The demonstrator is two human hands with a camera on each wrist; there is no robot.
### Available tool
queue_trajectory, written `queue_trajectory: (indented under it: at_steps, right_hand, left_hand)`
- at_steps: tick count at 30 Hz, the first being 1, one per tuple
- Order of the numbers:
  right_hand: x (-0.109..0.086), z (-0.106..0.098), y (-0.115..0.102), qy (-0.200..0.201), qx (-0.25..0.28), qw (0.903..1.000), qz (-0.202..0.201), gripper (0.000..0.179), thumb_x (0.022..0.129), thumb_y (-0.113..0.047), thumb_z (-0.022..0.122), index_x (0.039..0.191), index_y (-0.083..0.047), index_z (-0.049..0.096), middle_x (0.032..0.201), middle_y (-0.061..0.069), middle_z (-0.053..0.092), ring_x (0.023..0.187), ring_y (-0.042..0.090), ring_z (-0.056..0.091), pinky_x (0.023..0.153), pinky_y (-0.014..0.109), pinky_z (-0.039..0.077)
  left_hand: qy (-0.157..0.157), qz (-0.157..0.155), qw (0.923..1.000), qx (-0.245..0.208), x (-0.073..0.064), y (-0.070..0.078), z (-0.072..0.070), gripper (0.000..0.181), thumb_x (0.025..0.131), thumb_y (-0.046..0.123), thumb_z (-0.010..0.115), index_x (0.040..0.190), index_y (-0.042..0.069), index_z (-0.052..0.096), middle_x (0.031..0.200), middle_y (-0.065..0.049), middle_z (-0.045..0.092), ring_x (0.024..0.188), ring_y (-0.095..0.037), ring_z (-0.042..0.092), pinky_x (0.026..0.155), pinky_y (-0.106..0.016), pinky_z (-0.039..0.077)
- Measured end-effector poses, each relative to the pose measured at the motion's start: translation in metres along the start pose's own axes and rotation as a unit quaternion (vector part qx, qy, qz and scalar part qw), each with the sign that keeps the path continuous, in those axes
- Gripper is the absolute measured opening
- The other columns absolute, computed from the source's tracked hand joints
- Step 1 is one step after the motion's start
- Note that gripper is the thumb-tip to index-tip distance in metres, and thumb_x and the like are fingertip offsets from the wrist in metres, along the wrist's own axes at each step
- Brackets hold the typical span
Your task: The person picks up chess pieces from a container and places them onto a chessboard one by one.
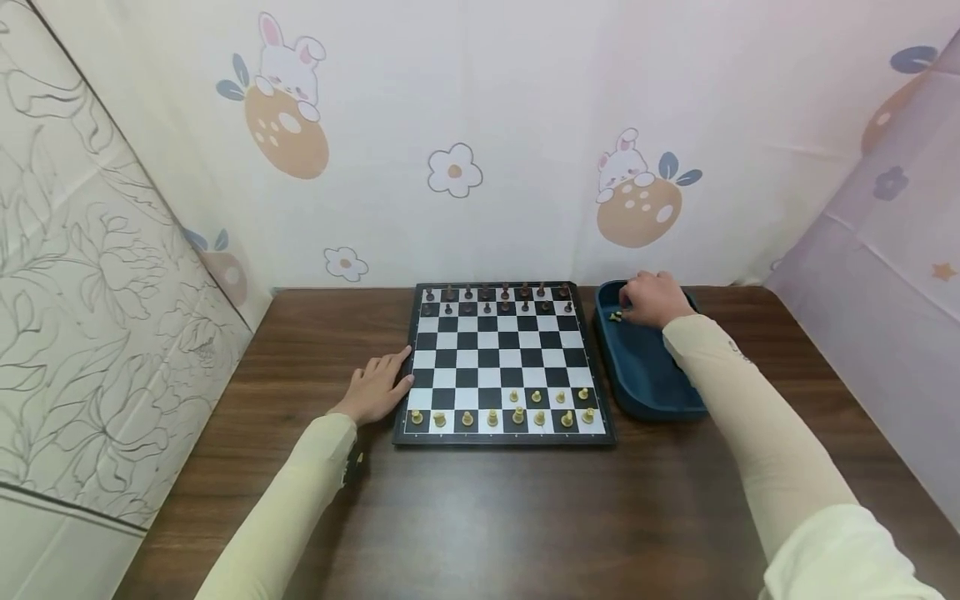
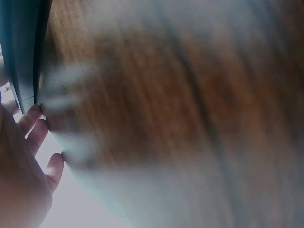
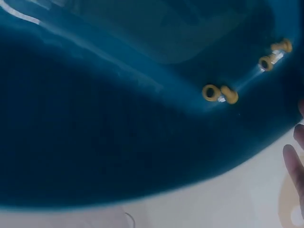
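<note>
A black-and-white chessboard (image 1: 487, 358) lies on the table, with dark chess pieces (image 1: 505, 307) in two rows at the far side. Pale yellow chess pieces (image 1: 518, 415) line the near row, and several yellow pawns (image 1: 536, 397) stand ahead of them on the right. My left hand (image 1: 373, 390) rests flat by the board's left edge, fingertips touching it. Over the far end of a blue tray (image 1: 645, 367), my right hand (image 1: 651, 298) reaches down with bent fingers. Small yellow pieces (image 3: 230, 95) lie in that tray, apart from the loose fingertips (image 3: 293, 164) visible in the right wrist view.
The brown wooden table (image 1: 465, 517) meets a wall hung with printed cloth (image 1: 517, 100) behind the board. The tray stands close to the board's right side. A patterned panel (image 1: 97, 250) rises along the left.
</note>
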State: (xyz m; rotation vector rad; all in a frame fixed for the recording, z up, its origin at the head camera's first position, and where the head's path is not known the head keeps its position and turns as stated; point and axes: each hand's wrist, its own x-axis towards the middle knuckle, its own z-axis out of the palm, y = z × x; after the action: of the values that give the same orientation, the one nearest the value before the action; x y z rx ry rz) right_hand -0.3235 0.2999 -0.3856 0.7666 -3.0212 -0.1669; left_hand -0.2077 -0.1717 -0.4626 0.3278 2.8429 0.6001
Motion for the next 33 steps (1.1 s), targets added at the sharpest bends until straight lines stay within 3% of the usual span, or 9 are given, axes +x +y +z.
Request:
queue_trajectory:
  at_steps: [13, 18, 33]
  right_hand:
    - [0.001, 0.036, 0.013, -0.027, 0.025, 0.9989, 0.03, 0.009, 0.08, -0.013, 0.071, 0.081, -0.005, 0.074, 0.072, 0.006, 0.066, 0.06, 0.019, 0.057, 0.063, 0.044, 0.049]
    - [0.001, 0.039, 0.014, -0.031, 0.035, 0.998, 0.042, 0.01, 0.08, -0.014, 0.071, 0.078, -0.004, 0.072, 0.068, 0.004, 0.064, 0.057, 0.018, 0.054, 0.059, 0.04, 0.048]
    - [0.01, 0.038, 0.016, -0.042, 0.053, 0.9966, 0.048, 0.011, 0.081, -0.015, 0.07, 0.079, -0.004, 0.072, 0.069, 0.004, 0.064, 0.057, 0.018, 0.054, 0.063, 0.042, 0.048]
  left_hand:
    - [0.001, 0.008, 1.0, 0.001, -0.002, 0.004, 0.002, 0.062, 0.1, 0.04, 0.04, 0.153, 0.015, 0.02, 0.15, -0.014, 0.034, 0.132, -0.034, 0.031, 0.098, -0.057, 0.025]
    - [0.001, 0.01, 0.9999, 0.0, -0.002, 0.005, 0.002, 0.061, 0.1, 0.04, 0.04, 0.153, 0.016, 0.021, 0.15, -0.013, 0.034, 0.131, -0.033, 0.032, 0.098, -0.056, 0.026]
    - [0.005, 0.004, 1.0, 0.004, -0.001, -0.001, 0.0, 0.061, 0.1, 0.04, 0.039, 0.153, 0.015, 0.02, 0.149, -0.013, 0.034, 0.131, -0.033, 0.032, 0.097, -0.055, 0.026]
